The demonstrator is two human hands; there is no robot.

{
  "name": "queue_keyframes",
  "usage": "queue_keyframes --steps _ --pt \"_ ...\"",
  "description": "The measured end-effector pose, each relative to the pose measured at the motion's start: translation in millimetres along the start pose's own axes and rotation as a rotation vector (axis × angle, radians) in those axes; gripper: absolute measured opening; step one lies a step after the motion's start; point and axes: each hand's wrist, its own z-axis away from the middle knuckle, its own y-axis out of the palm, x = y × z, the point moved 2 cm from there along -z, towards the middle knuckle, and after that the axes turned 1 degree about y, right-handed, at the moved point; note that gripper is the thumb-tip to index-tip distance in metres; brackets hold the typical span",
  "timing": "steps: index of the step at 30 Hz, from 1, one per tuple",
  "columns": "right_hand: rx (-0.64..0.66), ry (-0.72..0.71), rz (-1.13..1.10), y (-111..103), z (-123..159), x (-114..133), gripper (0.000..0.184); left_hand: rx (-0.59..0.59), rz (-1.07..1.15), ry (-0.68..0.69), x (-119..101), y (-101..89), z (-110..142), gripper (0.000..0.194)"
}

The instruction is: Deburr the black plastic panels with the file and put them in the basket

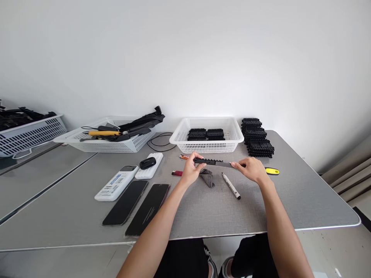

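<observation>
My left hand [191, 170] pinches one end of a long black toothed plastic strip [208, 161], holding it level above the grey table. My right hand [251, 169] is closed on a yellow-handled utility knife [271, 171], whose grey blade [224, 164] lies along the strip's right end. Under the strip lie a dark grey cloth [207, 177] and a white pen [231, 185]. A red lighter [176, 173] and a small orange item [183, 156] lie close to my left hand.
A white basket [207, 146] with black parts stands behind my hands, stacks of black parts [257, 142] to its right. On the left lie two phones [137, 206], a remote control [116, 182], a power bank with a black case [148, 164], and another basket [106, 143] of tools.
</observation>
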Motion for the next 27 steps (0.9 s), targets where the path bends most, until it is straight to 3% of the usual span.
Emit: queue_keyframes --steps 8,14,23,27 --pt "0.000 -0.007 -0.075 -1.3 -0.3 -7.1 0.067 -0.016 0.016 0.020 5.3 -3.4 -1.8 0.024" --pt "-0.098 -0.018 -0.388 0.3 -2.5 4.0 0.055 0.025 0.031 0.011 8.5 4.4 1.6 0.024" --pt "0.062 0.007 -0.765 25.0 -7.2 30.0 0.044 -0.004 0.123 -0.008 -3.0 13.8 7.0 0.029" --pt "0.052 0.049 -0.938 26.2 -6.4 30.0 0.041 -0.004 0.180 0.024 -7.1 13.8 8.7 0.032"
